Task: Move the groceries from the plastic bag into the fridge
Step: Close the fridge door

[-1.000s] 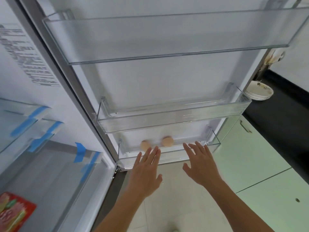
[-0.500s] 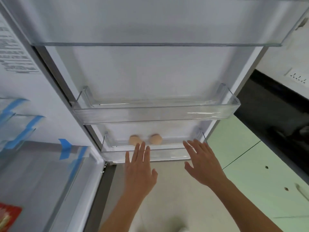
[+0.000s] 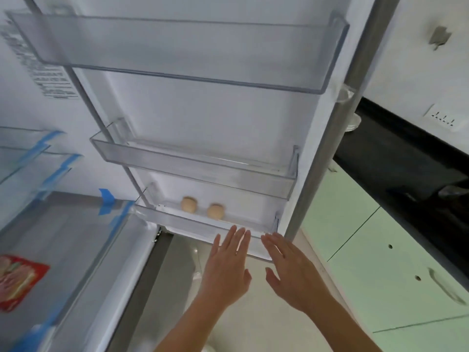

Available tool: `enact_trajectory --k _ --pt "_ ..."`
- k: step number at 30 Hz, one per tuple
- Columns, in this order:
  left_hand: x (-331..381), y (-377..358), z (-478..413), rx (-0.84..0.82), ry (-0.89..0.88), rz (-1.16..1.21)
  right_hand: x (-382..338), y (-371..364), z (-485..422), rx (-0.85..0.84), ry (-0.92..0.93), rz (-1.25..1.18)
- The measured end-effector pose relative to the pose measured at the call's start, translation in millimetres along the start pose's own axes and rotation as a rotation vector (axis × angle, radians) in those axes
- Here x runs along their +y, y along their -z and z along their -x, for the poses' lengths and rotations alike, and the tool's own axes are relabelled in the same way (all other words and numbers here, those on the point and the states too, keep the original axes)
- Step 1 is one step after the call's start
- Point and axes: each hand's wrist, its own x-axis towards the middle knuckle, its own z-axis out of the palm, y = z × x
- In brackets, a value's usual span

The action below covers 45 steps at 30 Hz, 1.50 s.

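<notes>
While the fridge door (image 3: 203, 102) stands open, we hold both hands flat and empty in front of its lowest door bin (image 3: 203, 226): the left hand (image 3: 227, 270) and the right hand (image 3: 294, 273) have fingers extended and spread, gripping nothing, with fingertips at or just short of the bin's clear front rail; contact cannot be confirmed. Two eggs (image 3: 201, 207) sit loose on the bin floor, apart from each other and unrestrained. A red food packet (image 3: 19, 280) lies in the crisper drawer (image 3: 76, 250) inside the fridge. The plastic bag is not in view, so we cannot tell what remains to transfer. Our judgement of the hazards: pushing the door shut sharply could set the eggs rolling into each other or against the bin wall, cracking them. Pressing on the thin clear rail rather than the door panel could flex or unseat the bin. Closing now may be premature if groceries remain.
</notes>
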Motion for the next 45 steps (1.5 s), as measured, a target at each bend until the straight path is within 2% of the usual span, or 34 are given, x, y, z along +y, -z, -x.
enact_trajectory --k 3,10,14,23,25,32,35,39,45 --pt "16 10 21 0.000 0.130 -0.012 7 23 25 0.067 -0.024 -0.125" --pt "56 26 82 -0.029 0.387 -0.012 22 78 44 0.242 -0.077 -0.241" --pt "78 44 131 0.085 0.469 0.022 8 104 39 0.292 -0.039 -0.313" --pt "100 116 196 0.492 0.362 -0.030 -41 128 36 0.180 -0.030 -0.427" --pt "93 127 203 0.503 0.358 -0.051 -59 124 42 0.191 -0.026 -0.418" --pt "55 144 237 0.370 0.446 -0.025 -126 122 65 0.182 0.024 -0.456" --pt "47 155 261 0.464 0.465 0.008 -151 120 69 0.177 0.098 -0.423" --pt "46 162 288 0.680 0.359 0.017 -182 116 66 0.166 0.180 -0.367" --pt "31 171 311 0.687 0.300 -0.001 -218 117 45 0.158 0.328 -0.406"
